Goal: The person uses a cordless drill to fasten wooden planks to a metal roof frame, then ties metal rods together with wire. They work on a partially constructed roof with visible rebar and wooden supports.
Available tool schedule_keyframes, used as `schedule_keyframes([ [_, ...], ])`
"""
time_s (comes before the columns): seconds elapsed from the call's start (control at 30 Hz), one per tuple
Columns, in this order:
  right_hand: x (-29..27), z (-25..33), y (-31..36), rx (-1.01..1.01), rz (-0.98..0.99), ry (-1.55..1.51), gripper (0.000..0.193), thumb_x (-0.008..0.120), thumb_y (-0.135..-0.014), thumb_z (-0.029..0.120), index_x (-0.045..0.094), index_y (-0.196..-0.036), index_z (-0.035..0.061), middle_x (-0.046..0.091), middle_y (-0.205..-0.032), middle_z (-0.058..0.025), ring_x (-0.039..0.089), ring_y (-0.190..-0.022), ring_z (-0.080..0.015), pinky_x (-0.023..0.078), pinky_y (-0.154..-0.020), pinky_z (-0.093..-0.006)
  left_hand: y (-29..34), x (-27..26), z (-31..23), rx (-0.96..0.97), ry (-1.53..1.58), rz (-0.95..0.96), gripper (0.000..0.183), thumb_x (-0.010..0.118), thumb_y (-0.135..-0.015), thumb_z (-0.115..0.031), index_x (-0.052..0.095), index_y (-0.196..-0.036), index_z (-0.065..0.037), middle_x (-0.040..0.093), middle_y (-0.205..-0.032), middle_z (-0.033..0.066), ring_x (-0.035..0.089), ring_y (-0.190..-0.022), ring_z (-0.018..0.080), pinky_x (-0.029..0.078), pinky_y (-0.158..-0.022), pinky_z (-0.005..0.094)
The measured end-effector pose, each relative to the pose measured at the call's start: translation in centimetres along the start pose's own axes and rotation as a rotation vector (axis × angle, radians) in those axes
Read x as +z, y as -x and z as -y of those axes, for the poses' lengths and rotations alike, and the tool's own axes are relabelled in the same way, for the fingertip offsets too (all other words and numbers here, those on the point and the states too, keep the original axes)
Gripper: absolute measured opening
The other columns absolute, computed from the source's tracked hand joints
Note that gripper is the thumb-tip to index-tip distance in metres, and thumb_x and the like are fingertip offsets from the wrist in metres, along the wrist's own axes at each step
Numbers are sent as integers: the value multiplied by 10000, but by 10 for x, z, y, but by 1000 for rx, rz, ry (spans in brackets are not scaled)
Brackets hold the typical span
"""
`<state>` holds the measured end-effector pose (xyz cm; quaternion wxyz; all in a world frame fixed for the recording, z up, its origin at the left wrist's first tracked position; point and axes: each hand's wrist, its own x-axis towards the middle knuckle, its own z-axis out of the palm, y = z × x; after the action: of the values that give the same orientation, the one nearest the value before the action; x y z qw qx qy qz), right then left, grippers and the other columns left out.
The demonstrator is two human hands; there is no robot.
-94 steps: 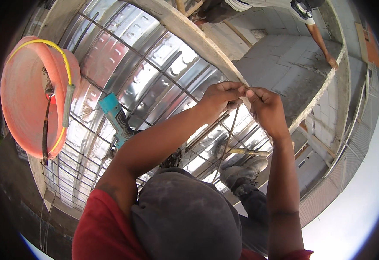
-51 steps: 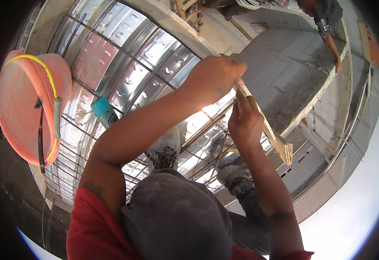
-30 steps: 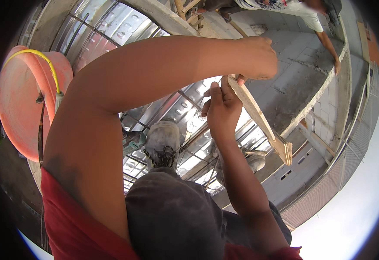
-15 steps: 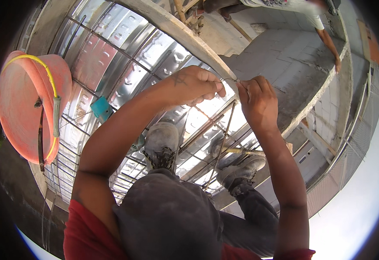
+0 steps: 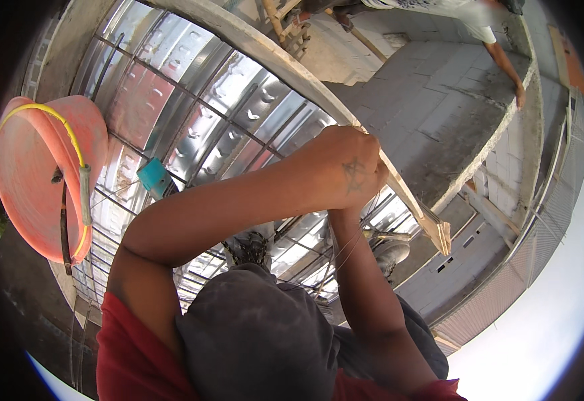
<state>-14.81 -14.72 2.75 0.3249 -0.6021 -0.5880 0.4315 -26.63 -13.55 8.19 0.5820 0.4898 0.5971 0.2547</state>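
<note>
Crossed in front of me, my left hand (image 5: 355,167) is closed, its back turned toward me. Strands of thin wire (image 5: 348,252) trail from below it, along my right forearm. My right hand (image 5: 345,212) is mostly hidden behind the left hand and wrist, and its fingers do not show. Both hands are beside a long narrow concrete edge (image 5: 325,97). Beneath my arms, a grid of steel bars (image 5: 198,100) lies over shiny ribbed metal decking (image 5: 178,47). A small teal object (image 5: 155,177) sits on the bars left of my left forearm.
An orange-pink bucket (image 5: 24,180) with a yellow-sleeved handle lies tipped at the left. My boots (image 5: 248,247) stand on the bars. Past the concrete edge is a grey block wall (image 5: 425,100). At upper right, another person's hand (image 5: 520,97) rests on the wall's top.
My left hand has swung right and down, turning its back toward me. My right hand has dropped left behind it. Wire strands now show below the hands.
</note>
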Motion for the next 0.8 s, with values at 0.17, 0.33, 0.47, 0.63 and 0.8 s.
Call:
schedule_keyframes([
  [0.17,10,18,-10,390,-6,-235,336,569,-986,296,606,-814,10,597,-658,-50,534,-539,-94,449,-545,-236,41,4,1,36,337,86,575,555,-948,-484,620,-728,43,638,-703,144,668,-714,250,515,-675,363],
  [0.33,34,24,-6,581,-140,-573,364,490,-997,321,619,-956,-17,638,-781,-97,598,-628,-167,492,-597,-258,50,1,5,9,367,-79,495,610,-930,-465,675,-786,4,626,-643,94,626,-577,148,489,-561,294],
  [0.47,39,15,-2,582,-196,-872,425,495,-995,358,620,-1057,-44,644,-812,-103,596,-632,-187,521,-614,-310,57,-2,9,-111,391,-51,501,608,-929,-477,653,-799,6,639,-650,72,604,-507,118,472,-494,259],
  [0.63,-36,10,-3,594,522,-230,403,624,-949,338,650,-1049,-51,676,-865,-96,613,-680,-117,514,-608,-241,54,32,14,31,289,104,663,564,-865,-663,634,-866,-4,672,-756,114,672,-714,192,526,-666,324],
  [0.8,-112,51,-36,586,422,483,289,592,-943,228,691,-980,-41,680,-770,-77,620,-595,-97,474,-534,-221,46,83,28,-118,500,230,699,620,-815,-663,593,-957,21,642,-864,143,645,-847,228,506,-743,345],
])
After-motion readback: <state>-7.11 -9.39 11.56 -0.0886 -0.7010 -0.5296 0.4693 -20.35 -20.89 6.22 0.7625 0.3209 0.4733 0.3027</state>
